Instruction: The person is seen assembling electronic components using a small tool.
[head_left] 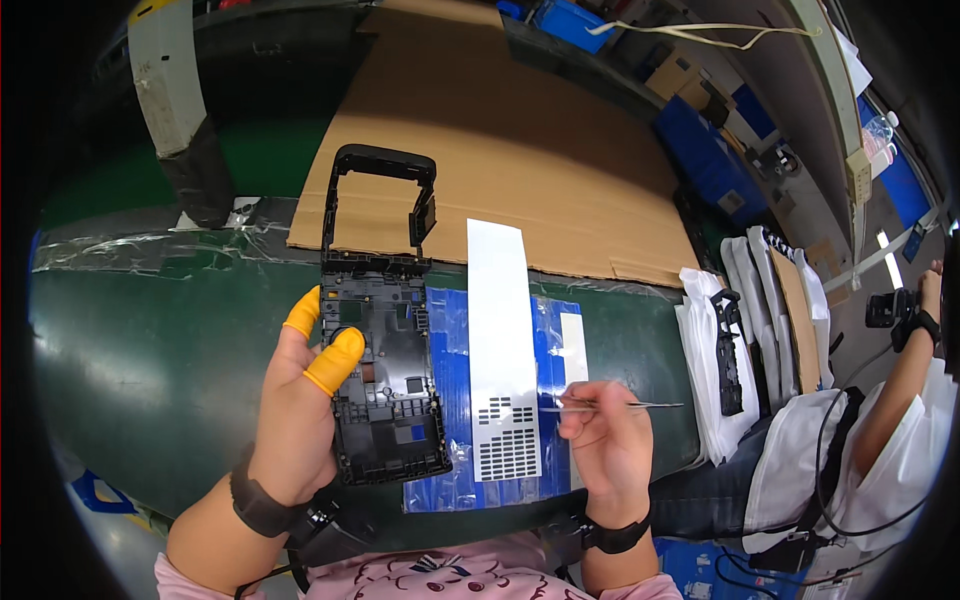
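Note:
My left hand (305, 400), with yellow finger cots on the thumb and a finger, grips the left side of a black plastic device frame (385, 365). The frame is tilted upright, an open rectangular window at its top and a ribbed, detailed lower part. Pinched in my right hand (612, 435) are thin metal tweezers (640, 405), lying roughly level. Their left tip is close to a white sheet (500, 300) bearing rows of small black rectangular pads at its lower end. That sheet lies on a blue taped board (450, 400), beside a smaller white strip (573, 350).
Brown cardboard (500, 150) covers the far part of the green table (150, 350). A grey post (180, 120) stands at the far left. To the right, another black frame (730, 360) rests against white bags (700, 300), near another person's arm (900, 390). Blue bins (710, 160) sit behind.

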